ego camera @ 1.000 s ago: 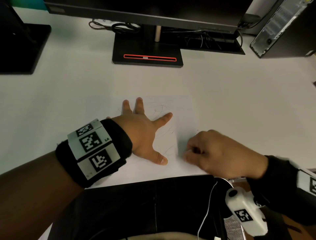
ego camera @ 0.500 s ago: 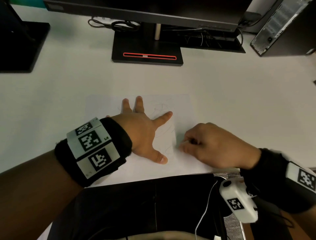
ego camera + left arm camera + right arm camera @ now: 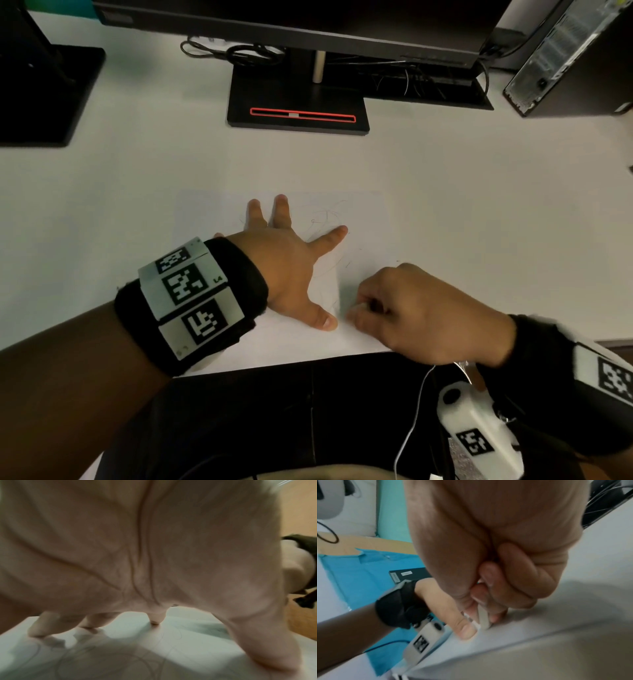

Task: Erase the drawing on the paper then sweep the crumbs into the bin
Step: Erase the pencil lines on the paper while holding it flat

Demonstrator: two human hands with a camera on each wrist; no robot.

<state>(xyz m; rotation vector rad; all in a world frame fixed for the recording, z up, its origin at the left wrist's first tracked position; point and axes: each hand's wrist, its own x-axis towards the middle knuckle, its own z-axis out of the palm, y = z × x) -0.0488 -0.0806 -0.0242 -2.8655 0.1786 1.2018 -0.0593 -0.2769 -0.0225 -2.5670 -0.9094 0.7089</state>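
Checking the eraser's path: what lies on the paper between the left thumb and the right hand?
In the head view, only bare paper separates the left hand thumb from the right hand pinching the eraser.

A white eraser is pinched between the thumb and curled fingers of the right hand, with its lower end pressed on the white paper. To the left, the left hand is seen on the paper, with a black wristband and a white tagged device at its wrist. Blue sheeting and brown cardboard are visible behind.
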